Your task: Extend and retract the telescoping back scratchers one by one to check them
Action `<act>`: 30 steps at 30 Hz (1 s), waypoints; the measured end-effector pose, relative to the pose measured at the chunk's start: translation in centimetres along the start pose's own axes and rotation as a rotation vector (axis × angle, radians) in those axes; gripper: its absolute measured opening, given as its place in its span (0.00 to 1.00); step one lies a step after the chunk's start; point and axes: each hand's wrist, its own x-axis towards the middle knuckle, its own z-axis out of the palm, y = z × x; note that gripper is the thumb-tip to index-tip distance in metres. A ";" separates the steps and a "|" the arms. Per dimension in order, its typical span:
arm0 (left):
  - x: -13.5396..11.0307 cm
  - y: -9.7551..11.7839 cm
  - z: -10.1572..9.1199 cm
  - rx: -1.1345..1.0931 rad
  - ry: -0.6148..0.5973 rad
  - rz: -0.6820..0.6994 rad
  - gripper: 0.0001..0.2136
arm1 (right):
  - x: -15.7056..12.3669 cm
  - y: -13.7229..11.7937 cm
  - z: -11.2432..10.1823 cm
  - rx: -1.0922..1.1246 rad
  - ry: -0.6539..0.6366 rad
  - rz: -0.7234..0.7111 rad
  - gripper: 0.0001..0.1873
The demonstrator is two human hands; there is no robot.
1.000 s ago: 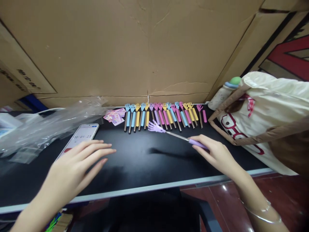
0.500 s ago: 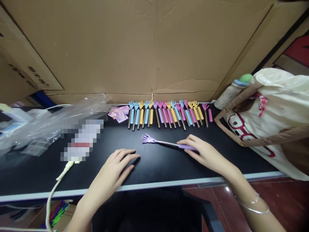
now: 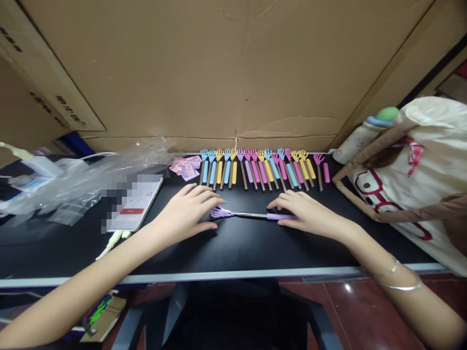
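Two grips, both bare hands, are stationed at one purple extendable back scratcher (image 3: 250, 215), located between them over the middle of the black counter (image 3: 237, 253). Right grip (image 3: 310, 211): grasping the purple handle with thumb and fingers. Left grip (image 3: 186, 214): released, thumb and fingers parted about the claw head; contact cannot be determined. Long axis runs left to right, near parallel with the counter's front edge; claw points to the person's left, handle to the right.

Behind it, one row of back scratchers (image 3: 261, 172), sixteen by claw count: five blue, five yellow, five pink, one purple. Claws point toward the cardboard panel (image 3: 233, 73); handles of matching colour lie alongside the shafts. Left of the row: overlapping printed cards (image 3: 188, 169), count not determinable; clear plastic wrapping (image 3: 109, 175); one phone (image 3: 149, 201), partly pixelated. Right: one green-topped bottle (image 3: 355, 141), one cream tote bag (image 3: 430, 177).
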 end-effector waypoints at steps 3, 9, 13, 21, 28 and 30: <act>1.7 -0.3 0.8 -0.007 -0.074 0.030 0.18 | 0.5 0.8 -0.3 0.036 -0.055 0.042 0.13; 2.8 -1.3 1.2 -0.033 -0.143 -0.026 0.10 | 1.4 1.9 0.3 0.073 0.026 0.013 0.08; 2.6 -1.6 1.2 -0.045 -0.139 -0.054 0.11 | 1.5 1.6 0.9 0.048 0.095 -0.038 0.09; 2.5 -1.4 1.5 -0.026 -0.159 -0.054 0.11 | 1.5 1.7 1.4 -0.040 0.165 -0.069 0.12; 2.3 -1.3 2.1 -0.028 -0.102 -0.016 0.14 | 2.2 0.5 2.3 -0.151 0.210 -0.115 0.12; 2.1 -1.0 1.8 -0.008 -0.061 -0.042 0.16 | 1.9 0.3 1.8 -0.199 0.253 -0.104 0.13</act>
